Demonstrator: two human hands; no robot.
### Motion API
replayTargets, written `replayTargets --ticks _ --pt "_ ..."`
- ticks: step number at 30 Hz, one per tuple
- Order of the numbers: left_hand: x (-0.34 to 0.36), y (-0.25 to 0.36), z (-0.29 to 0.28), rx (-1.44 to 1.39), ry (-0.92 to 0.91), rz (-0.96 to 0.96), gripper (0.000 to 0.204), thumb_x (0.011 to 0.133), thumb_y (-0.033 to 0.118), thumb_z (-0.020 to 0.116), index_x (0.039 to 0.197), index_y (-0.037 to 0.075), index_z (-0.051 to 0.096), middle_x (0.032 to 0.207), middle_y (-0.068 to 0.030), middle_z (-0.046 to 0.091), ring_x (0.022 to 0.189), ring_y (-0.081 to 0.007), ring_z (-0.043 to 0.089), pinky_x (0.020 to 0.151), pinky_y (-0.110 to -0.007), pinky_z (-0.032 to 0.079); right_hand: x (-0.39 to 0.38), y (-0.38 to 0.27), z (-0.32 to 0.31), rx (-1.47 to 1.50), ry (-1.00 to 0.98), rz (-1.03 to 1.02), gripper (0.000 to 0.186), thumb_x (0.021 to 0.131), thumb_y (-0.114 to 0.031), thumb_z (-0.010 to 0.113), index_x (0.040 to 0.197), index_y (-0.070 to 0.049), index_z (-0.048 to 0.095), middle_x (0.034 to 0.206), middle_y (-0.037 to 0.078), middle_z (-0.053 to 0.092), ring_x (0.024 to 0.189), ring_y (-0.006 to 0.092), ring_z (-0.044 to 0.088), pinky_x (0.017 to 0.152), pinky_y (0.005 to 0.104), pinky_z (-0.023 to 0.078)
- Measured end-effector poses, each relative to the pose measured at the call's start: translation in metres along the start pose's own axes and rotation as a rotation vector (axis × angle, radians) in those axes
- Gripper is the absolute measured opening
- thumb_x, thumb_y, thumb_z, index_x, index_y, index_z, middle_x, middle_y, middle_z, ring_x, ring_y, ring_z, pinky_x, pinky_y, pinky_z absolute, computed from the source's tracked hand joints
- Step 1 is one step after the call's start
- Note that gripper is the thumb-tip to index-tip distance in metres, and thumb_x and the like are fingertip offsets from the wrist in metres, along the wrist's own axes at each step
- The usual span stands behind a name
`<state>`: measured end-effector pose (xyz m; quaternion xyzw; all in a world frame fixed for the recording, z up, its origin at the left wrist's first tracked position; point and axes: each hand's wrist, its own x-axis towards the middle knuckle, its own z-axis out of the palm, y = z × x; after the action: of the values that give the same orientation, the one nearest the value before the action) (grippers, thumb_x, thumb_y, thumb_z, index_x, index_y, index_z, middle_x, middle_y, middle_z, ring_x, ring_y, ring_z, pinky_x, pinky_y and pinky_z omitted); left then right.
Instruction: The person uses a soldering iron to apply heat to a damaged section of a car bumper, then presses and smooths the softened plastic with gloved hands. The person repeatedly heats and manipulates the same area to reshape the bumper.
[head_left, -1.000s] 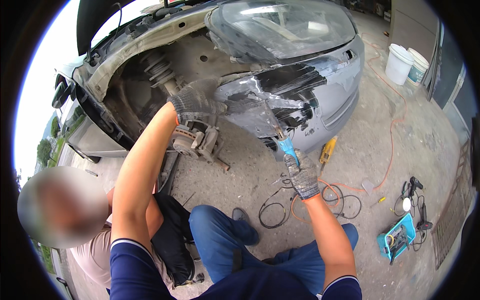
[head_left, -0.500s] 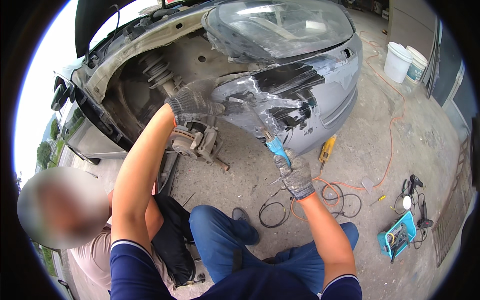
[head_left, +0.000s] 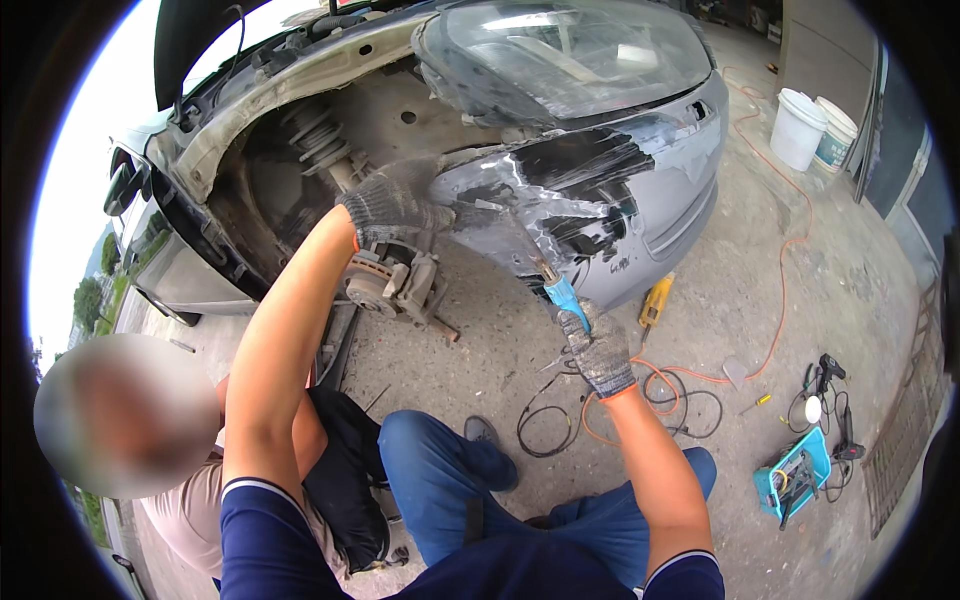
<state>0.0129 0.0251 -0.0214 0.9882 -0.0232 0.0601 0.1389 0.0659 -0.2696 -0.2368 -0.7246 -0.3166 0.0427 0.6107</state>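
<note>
My left hand (head_left: pixel 398 207), in a dark knit glove, grips the left end of the grey bumper (head_left: pixel 655 240) beside the open wheel arch (head_left: pixel 260 180). My right hand (head_left: pixel 597 348), gloved too, holds a blue-handled tool (head_left: pixel 562 293), its metal end pointing up-left onto the bumper's scuffed face, which has black patches and pale streaks. The exposed brake disc and caliper (head_left: pixel 375 285) sit just below my left hand. The clouded headlamp (head_left: pixel 570 55) is above the bumper.
A co-worker (head_left: pixel 180 500) is close at my left. On the concrete floor lie coiled cables (head_left: pixel 545 430), an orange hose (head_left: pixel 780 330), a yellow tool (head_left: pixel 655 300) and a turquoise toolbox (head_left: pixel 795 475) beside corded tools (head_left: pixel 848 430). White buckets (head_left: pixel 798 130) stand at back right.
My right hand and the blue-handled tool moved slightly up and left, then a little back to the right. My left hand stays on the bumper's end.
</note>
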Motion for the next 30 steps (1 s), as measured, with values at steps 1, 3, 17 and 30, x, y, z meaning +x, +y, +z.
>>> replayTargets --ticks 1,3,17,30 --pt "0.001 -0.004 0.002 0.003 0.007 -0.003 0.06 0.07 0.029 0.078 0.115 -0.004 0.056 0.098 -0.0238 0.064 0.096 -0.0377 0.062 0.083 -0.042 0.048 -0.001 0.0 0.0 -0.016 0.016 -0.037 0.026 0.092 -0.028 0.062 0.103 -0.004 0.064 0.076 0.009 0.063 0.07 0.021 0.061 0.067 0.0349 0.049" --pt "0.001 -0.01 0.004 -0.015 0.027 0.042 0.06 0.07 0.029 0.078 0.114 -0.005 0.056 0.098 -0.0239 0.064 0.096 -0.0379 0.062 0.083 -0.042 0.048 -0.004 -0.002 -0.003 -0.045 0.051 -0.11 0.027 0.092 -0.029 0.062 0.103 -0.004 0.064 0.075 0.009 0.062 0.069 0.0209 0.061 0.066 0.0348 0.048" --pt "0.003 0.011 -0.001 -0.188 -0.099 -0.08 0.069 0.074 0.006 0.075 0.136 -0.001 0.046 0.12 -0.0079 0.061 0.107 -0.0127 0.053 0.096 -0.03 0.046 -0.005 -0.01 0.004 -0.062 0.036 -0.038 0.03 0.091 -0.033 0.061 0.104 -0.006 0.065 0.084 0.017 0.065 0.078 0.0325 0.064 0.071 0.0403 0.05" --pt "-0.008 0.016 -0.01 -0.159 -0.084 -0.059 0.062 0.076 0.019 0.075 0.13 0.001 0.05 0.105 -0.0178 0.065 0.097 -0.0226 0.061 0.086 -0.037 0.047 -0.018 -0.008 0.016 0.036 0.149 -0.047 0.03 0.092 -0.031 0.061 0.101 -0.002 0.063 0.078 0.014 0.063 0.07 0.0284 0.06 0.067 0.0388 0.048"
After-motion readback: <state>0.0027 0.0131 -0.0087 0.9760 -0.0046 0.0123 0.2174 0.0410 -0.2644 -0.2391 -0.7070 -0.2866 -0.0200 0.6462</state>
